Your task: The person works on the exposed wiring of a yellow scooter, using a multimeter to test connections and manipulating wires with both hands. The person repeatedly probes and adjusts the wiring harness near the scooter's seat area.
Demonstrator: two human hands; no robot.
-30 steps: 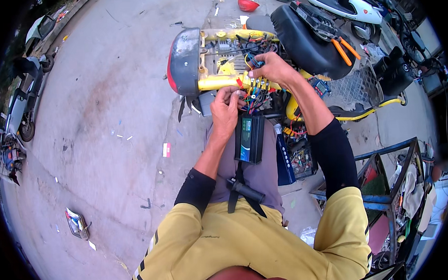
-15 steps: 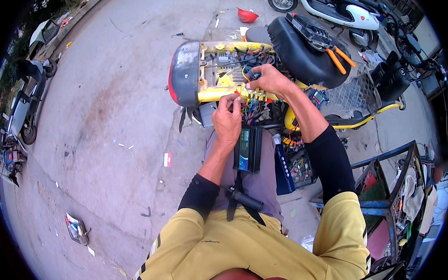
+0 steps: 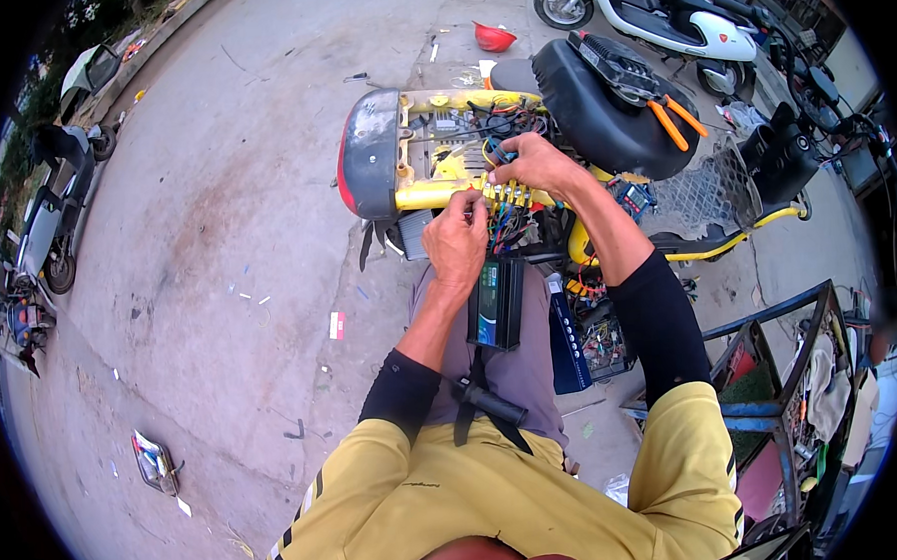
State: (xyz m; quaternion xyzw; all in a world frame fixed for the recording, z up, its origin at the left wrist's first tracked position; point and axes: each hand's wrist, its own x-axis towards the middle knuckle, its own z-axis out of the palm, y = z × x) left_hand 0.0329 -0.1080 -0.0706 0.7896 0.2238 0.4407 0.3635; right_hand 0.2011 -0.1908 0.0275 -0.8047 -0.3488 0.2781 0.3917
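The scooter's yellow frame (image 3: 426,199) lies opened, with a dark rear housing (image 3: 367,143) at its left end. My left hand (image 3: 456,242) has its fingertips pinched at the lower rail, on something small I cannot make out. My right hand (image 3: 544,166) curls over the bundled wires (image 3: 511,222) and brass-coloured terminals (image 3: 513,192) just right of it; what its fingers grip is partly hidden. A black electronic box (image 3: 495,303) sits on my lap below the wires, above a black handlebar grip (image 3: 492,403).
The black seat (image 3: 612,118) carries orange-handled pliers (image 3: 667,120). A meter (image 3: 635,200) and metal cart (image 3: 774,406) stand at right. A white scooter (image 3: 678,25) is behind, a parked scooter (image 3: 51,227) left, a red helmet (image 3: 494,36) and small tray (image 3: 154,461) on the ground.
The scene has shifted down in the picture. My left hand has edged up closer to the yellow rail, fingers pinched; my right hand stays over the terminals.
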